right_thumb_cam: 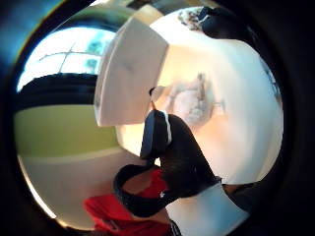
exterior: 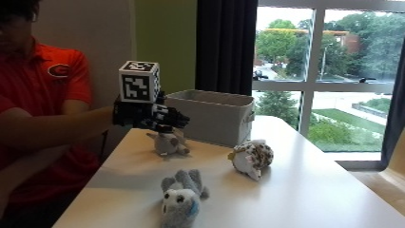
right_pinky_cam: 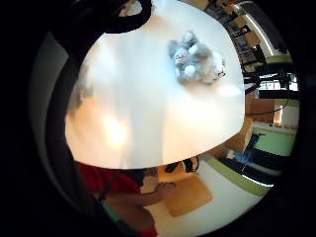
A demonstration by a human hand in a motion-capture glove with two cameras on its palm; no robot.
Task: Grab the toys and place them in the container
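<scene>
In the outside view my gloved right hand [exterior: 150,115] hovers just above a small grey-and-white plush toy [exterior: 169,142] that stands on the white table [exterior: 303,190]. The fingers reach out towards the white container [exterior: 214,115] and hold nothing. A round spotted plush [exterior: 252,158] lies in front of the container. Near the table's front edge sits a grey-and-blue plush [exterior: 180,197]. The thumb side palm view shows the small plush [right_thumb_cam: 189,101] on the table beside the container's wall [right_thumb_cam: 129,73], behind a gloved finger [right_thumb_cam: 170,147]. Grey and white plush [right_pinky_cam: 195,60] shows in the little finger side view.
The container stands at the table's back edge, near a window [exterior: 329,71]. The person in a red shirt [exterior: 44,95] sits at the table's left end. A wooden chair seat [right_pinky_cam: 190,195] stands beside the table on the floor.
</scene>
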